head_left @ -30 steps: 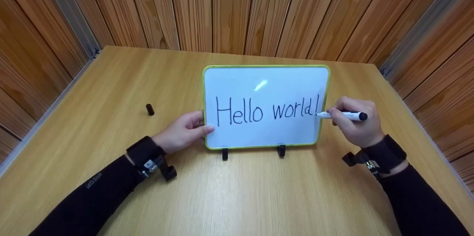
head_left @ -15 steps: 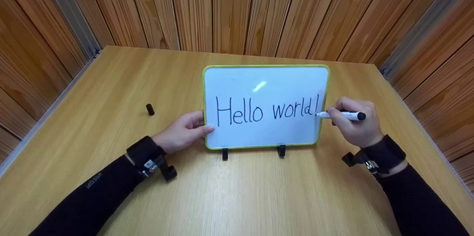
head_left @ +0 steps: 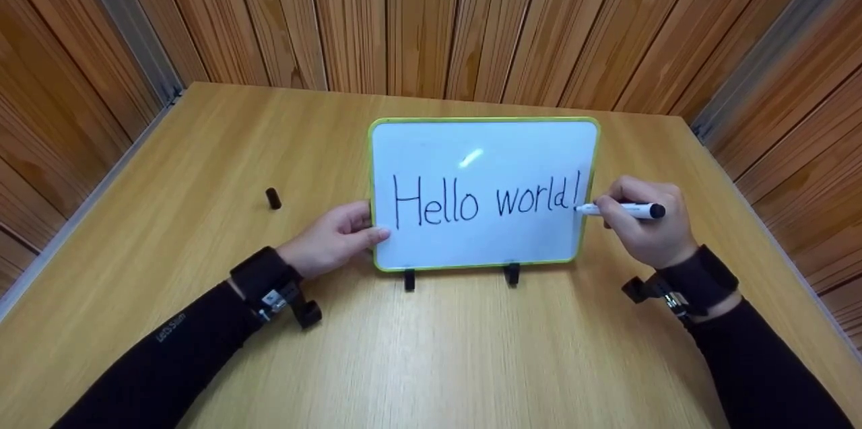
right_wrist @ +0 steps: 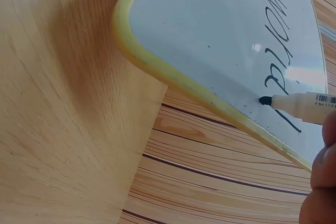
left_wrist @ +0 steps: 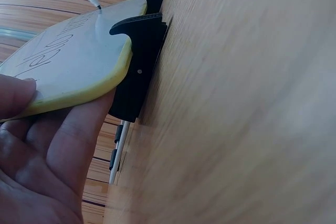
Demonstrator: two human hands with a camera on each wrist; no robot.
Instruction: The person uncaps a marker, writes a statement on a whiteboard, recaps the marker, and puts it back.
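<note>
A whiteboard with a yellow-green rim leans upright on a black stand, bearing "Hello world!" in black. My left hand grips its left edge, thumb on the front face and fingers behind, as the left wrist view shows. In my right hand a white marker with a black end is pinched between thumb and fingers. The black marker tip is at the board's surface, by the foot of the exclamation mark. A black marker cap lies on the table, left of the board.
The wooden table reaches back to a wood-panelled wall. In the left wrist view, thin white and black parts show beyond the stand, low down. Black bands with small devices circle both wrists.
Almost nothing differs. The marker's rear end has shifted very slightly left since a second ago; the left hand, board and cap stay in place.
</note>
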